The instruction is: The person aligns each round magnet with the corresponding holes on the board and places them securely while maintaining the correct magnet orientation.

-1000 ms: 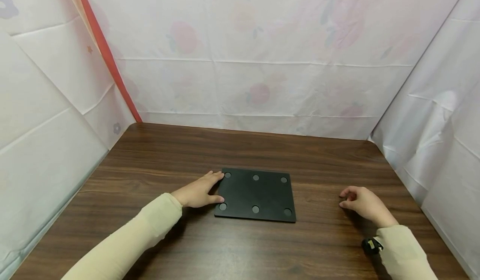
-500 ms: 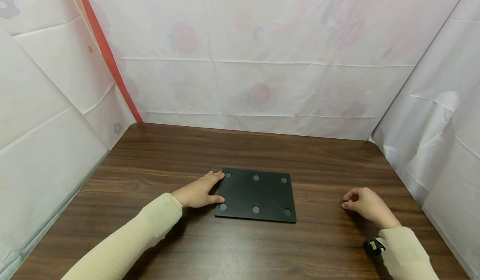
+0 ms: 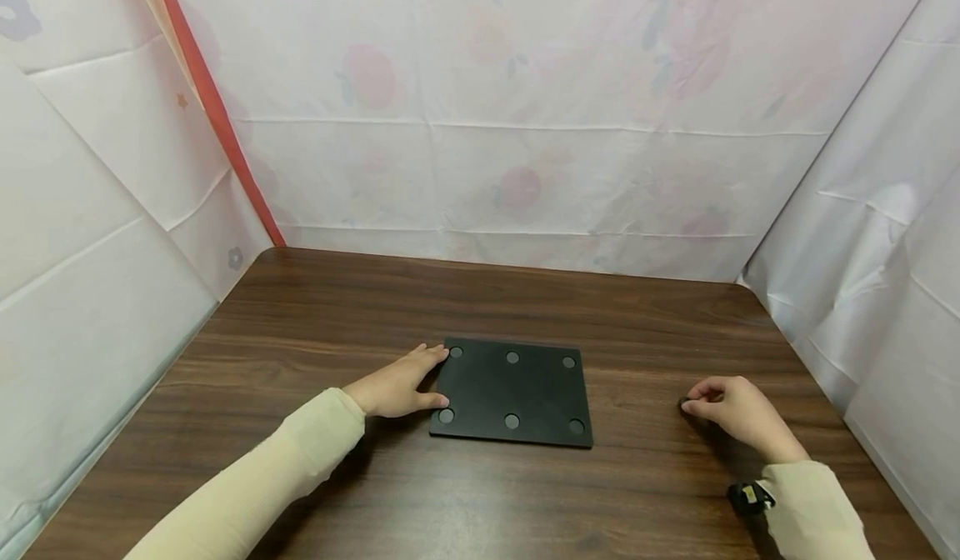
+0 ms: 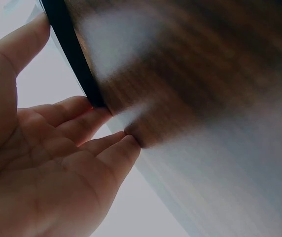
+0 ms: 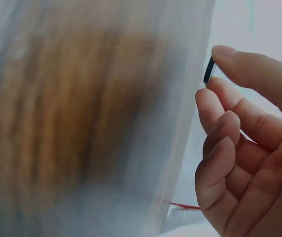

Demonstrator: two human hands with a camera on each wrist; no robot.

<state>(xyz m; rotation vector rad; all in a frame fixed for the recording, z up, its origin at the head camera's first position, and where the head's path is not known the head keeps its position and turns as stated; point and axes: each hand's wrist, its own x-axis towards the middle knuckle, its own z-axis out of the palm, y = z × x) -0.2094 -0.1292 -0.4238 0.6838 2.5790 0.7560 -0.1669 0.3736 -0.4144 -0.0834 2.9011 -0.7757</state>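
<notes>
A flat black rectangular board with several round grey spots along its two long sides lies on the table. My left hand rests against the board's left edge, thumb and fingers spread and fairly straight; in the left wrist view its fingertips touch the board's dark edge. Off to the right of the board, my right hand pinches a small, thin, dark disc-like piece between thumb and forefinger, low over the table. Its other fingers are curled in. Only the piece's edge shows in the right wrist view.
The brown wood-grain table runs back to a pale patterned curtain. White sheets hang at left and right, with a red strip at the back left corner. A black device is strapped at my right wrist.
The dark piece, not clearly visible one second ago, now shows at my right fingertips. That hand has shifted slightly right and nearer to me. My left hand and the board stay put.
</notes>
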